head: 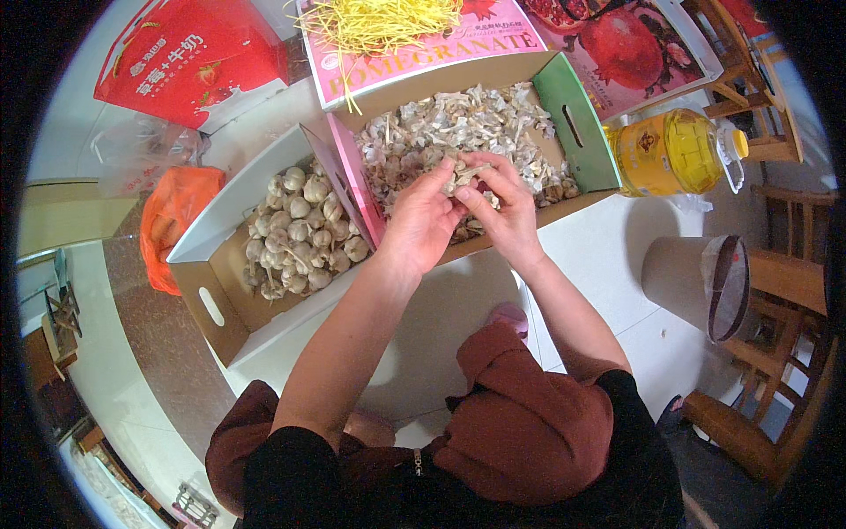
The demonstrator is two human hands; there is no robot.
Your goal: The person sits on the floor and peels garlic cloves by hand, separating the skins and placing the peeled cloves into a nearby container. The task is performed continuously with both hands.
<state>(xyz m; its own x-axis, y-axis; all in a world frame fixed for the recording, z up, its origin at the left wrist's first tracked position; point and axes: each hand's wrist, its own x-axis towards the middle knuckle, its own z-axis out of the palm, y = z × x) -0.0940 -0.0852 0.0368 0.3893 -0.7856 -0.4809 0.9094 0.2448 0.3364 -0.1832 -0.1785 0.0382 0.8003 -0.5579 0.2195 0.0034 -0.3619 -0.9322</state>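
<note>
Between my two hands, over the near side of a cardboard box [575, 125], is a dry piece of garlic [466, 173], partly covered by my fingers. My left hand [423, 215] cups it from the left, while the thumb and fingers of my right hand [505, 205] pinch it from the right. Below them the box holds a thick layer of papery garlic skins [456, 119] and loose pieces. To the left, a second cardboard box [218, 284] contains a heap of whole garlic bulbs [301, 231] with short dry stems.
Yellow shredded paper [383, 23] lies on a pink pomegranate carton [429, 59] beyond the boxes. A red carton [198, 59] and an orange plastic bag [175, 218] are at left. At right are an oil bottle [681, 152], a lined waste bin [681, 278] and wooden chairs [786, 271].
</note>
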